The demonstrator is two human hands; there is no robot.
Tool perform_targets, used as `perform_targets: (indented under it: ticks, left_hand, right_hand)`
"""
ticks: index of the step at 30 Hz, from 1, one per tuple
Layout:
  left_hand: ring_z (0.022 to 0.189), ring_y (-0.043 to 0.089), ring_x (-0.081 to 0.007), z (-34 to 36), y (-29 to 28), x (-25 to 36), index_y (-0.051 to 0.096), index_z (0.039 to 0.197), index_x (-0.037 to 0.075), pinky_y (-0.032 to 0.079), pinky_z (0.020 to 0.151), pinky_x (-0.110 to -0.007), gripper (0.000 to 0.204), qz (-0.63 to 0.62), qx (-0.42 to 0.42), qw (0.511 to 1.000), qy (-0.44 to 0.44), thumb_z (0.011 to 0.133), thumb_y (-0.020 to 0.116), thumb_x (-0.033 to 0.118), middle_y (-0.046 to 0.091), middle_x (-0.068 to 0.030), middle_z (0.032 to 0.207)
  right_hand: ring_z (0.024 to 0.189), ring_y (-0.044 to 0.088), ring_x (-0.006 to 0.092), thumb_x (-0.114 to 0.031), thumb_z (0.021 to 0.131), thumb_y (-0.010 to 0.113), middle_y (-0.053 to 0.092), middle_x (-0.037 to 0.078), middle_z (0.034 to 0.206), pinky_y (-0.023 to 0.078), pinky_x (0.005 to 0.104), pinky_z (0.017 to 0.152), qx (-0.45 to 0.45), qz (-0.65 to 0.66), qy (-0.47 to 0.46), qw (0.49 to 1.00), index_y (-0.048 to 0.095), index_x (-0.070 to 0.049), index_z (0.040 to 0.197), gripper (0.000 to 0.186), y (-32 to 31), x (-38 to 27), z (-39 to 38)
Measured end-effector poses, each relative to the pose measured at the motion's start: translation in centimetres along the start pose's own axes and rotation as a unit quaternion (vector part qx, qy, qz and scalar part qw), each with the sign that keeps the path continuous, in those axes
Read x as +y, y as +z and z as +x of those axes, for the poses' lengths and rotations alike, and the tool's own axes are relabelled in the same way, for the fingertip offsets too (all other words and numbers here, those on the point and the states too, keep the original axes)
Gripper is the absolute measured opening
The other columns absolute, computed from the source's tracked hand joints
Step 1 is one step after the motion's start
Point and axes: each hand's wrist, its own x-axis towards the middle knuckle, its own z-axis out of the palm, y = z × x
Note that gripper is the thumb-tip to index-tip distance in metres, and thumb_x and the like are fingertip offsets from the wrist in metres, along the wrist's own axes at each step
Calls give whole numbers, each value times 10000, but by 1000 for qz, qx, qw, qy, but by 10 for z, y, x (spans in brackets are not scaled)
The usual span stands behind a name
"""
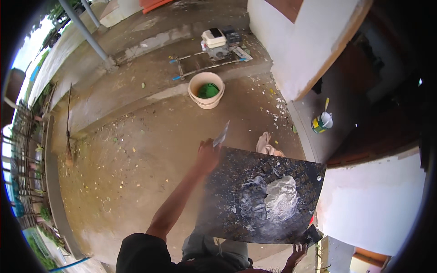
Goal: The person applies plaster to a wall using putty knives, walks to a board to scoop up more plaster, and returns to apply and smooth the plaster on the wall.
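Observation:
My left hand (209,155) is closed around a putty knife (221,134) beside the board's far left corner, its metal blade pointing up and away. In front of me is a dark, speckled flat board (230,200) carrying a mound of white, putty-like paste (281,199). Smears of the same paste spread to the mound's left. My right hand (297,256) is at the near right edge of the board, fingers apart and nothing seen in them. Just above those fingers, a small black object (312,235) sits at the board's corner; its kind is unclear.
Beyond the board stands a cream bucket (206,91) with green inside. Farther off, an engine-like machine (215,43) rests by a metal frame (200,64). A crumpled cloth (267,144) lies behind the board. By the doorway is a paint can (322,122) with a yellow-handled tool. A broom (68,136) stands left.

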Motion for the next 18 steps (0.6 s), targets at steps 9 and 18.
perform_targets:
  ticks: [9,18]
  left_hand:
    - [956,558,-468,51,-208,-82,656,968,-36,434,889,-533,273,72,78,987,-118,981,534,208,618,-248,994]
    - [988,555,-444,39,-359,-195,639,1093,-20,439,875,-509,347,152,70,933,-319,1019,470,273,624,-252,1048]
  right_hand:
    - [1053,565,261,-394,995,535,512,106,1197,538,448,876,-244,-151,-98,953,468,-17,1347,521,185,-158,-11]
    - [1039,587,230,-285,991,566,553,81,1117,540,459,907,-354,-201,-75,910,584,-55,1136,273,413,-146,-46]
